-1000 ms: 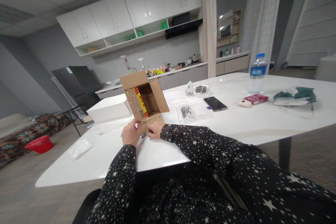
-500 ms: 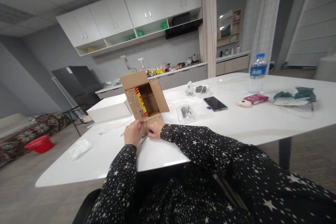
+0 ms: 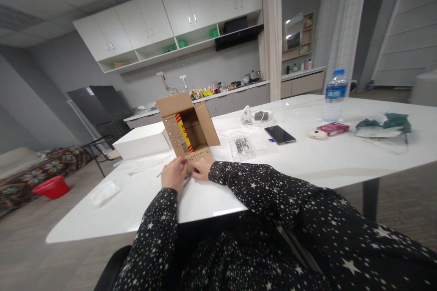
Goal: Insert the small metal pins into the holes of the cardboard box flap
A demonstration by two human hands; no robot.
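A single view is given, taken from a camera worn on the head and aimed forward and slightly down across the white table (image 3: 307,163). The starred sleeves fill the lower frame up close; the kitchen cabinets (image 3: 170,13) are seen far off at upper centre.

We see an open brown cardboard box (image 3: 189,128) lying on its side on the white table (image 3: 307,159), its mouth turned toward us and its flaps spread. A yellow-and-red strip runs down the inside left wall. The near flap, lying flat on the table, is punched with rows of small holes (the left wall too). A thin metal rod (image 3: 163,171) lies just left of that flap.
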